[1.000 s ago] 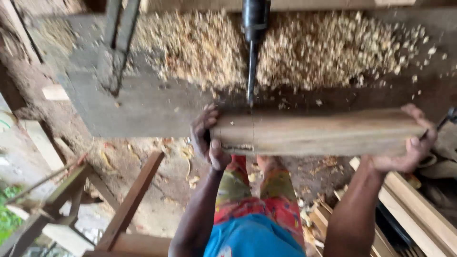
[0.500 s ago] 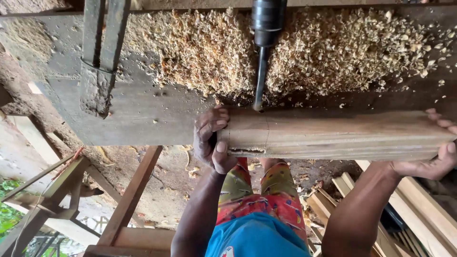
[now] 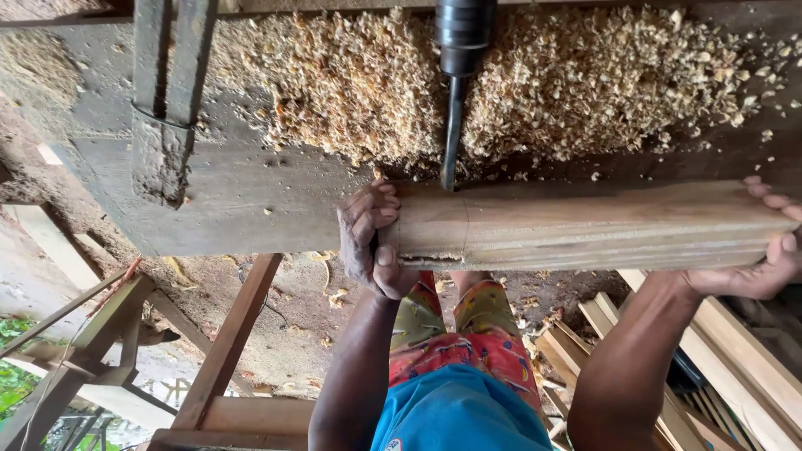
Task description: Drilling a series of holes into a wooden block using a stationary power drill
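I grip the wooden beam (image 3: 585,225) across the middle of the frame, left hand (image 3: 372,238) closed round its end, right hand (image 3: 764,250) clasping the far right end. The drill bit (image 3: 451,134) touches its top edge amid shavings (image 3: 585,83) on the desk (image 3: 242,200). I'm lining up the bore; steady pressure seems needed next.

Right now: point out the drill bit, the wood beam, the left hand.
drill bit (image 3: 452,134), head view, mid shaft.
wood beam (image 3: 585,224), head view, top face.
left hand (image 3: 372,242), head view, knuckles gripping the beam's end.
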